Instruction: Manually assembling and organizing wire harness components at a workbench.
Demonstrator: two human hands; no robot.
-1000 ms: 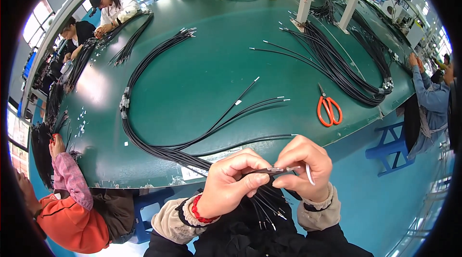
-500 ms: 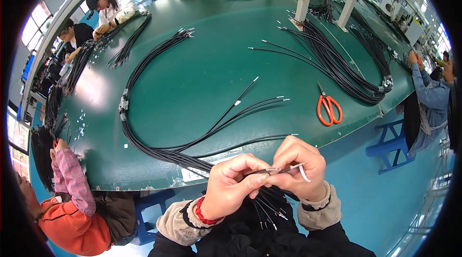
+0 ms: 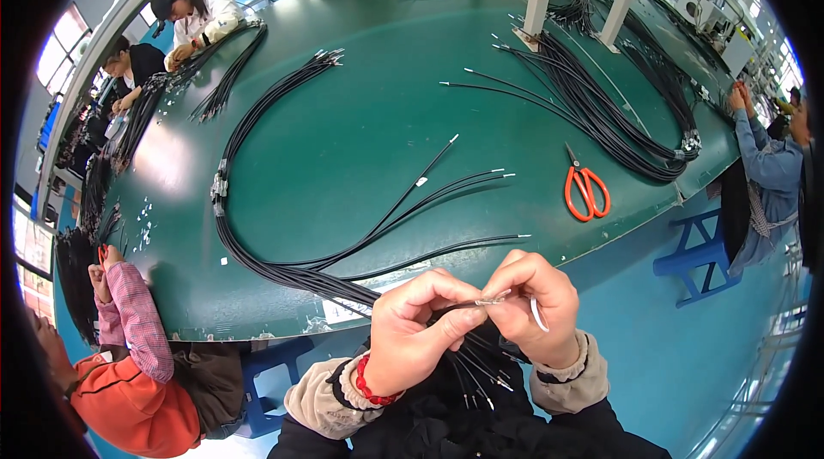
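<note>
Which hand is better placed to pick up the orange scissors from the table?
Right. The right hand lies on the same side as the orange scissors; the left hand is farther off and grips the black cable.

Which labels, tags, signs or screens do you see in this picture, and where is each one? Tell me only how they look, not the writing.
Small white tag: wrapped on a black cable on the green table, rectangular.
White paper label: at the table's near edge, just left of the left hand, partly hidden by cables.
No screens or packages can be made out.

black cables (image 3: 283,266), orange scissors (image 3: 586,192) (green table (image 3: 343,133))
</note>
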